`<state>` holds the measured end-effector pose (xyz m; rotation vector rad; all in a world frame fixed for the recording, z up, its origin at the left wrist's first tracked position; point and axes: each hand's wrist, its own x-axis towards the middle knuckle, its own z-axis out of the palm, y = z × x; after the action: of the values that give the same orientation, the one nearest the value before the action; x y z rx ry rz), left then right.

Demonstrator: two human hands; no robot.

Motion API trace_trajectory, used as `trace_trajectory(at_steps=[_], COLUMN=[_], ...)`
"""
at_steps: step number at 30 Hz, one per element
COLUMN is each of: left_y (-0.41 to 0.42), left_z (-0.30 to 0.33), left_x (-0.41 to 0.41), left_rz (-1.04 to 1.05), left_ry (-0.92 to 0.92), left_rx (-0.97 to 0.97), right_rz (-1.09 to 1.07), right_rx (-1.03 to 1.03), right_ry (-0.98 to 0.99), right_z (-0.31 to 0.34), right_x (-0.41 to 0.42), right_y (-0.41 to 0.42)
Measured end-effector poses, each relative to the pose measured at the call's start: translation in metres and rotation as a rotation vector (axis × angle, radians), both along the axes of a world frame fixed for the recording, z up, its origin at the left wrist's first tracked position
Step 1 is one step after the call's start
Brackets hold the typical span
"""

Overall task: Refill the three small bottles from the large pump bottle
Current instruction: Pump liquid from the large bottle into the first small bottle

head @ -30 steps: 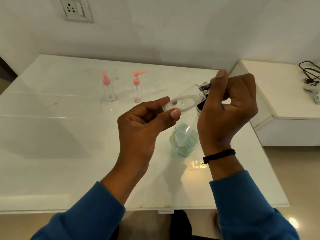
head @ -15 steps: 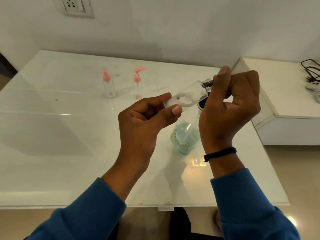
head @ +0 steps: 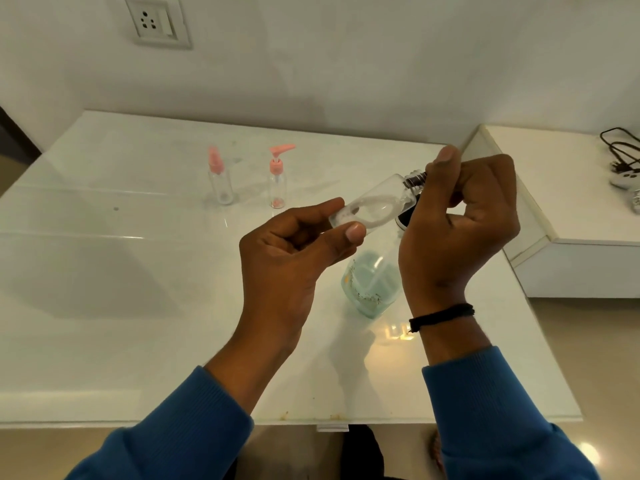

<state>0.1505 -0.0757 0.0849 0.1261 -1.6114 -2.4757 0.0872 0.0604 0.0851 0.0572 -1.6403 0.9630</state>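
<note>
Bottle (head: 374, 209) tilted between left hand (head: 287, 258) and right hand (head: 457, 220)

2 sm bottles (head: 249, 180) behind lg bottle (head: 370, 284)

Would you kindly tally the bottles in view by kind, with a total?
Small bottles with pink tops, standing on the table: 2
Small clear bottle held in the hands: 1
Large bottle with pale blue liquid: 1
Total: 4

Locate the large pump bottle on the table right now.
In the head view, the large pump bottle stands on the table's right half, between the wrists, below the small bottle both hands hold.
</note>
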Motion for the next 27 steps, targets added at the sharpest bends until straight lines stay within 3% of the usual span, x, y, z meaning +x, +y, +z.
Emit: trace_trajectory(at_steps=[27], left_y=[0.0], left_z=[0.0], left_x=[-0.0012], left_rz=[0.003], left_ry=[0.005], left_rx=[-0.042], right_rz=[-0.003], right_rx=[-0.028], right_ry=[0.001], right_z=[-0.0009], right_x=[-0.0001], right_y=[-0.0016])
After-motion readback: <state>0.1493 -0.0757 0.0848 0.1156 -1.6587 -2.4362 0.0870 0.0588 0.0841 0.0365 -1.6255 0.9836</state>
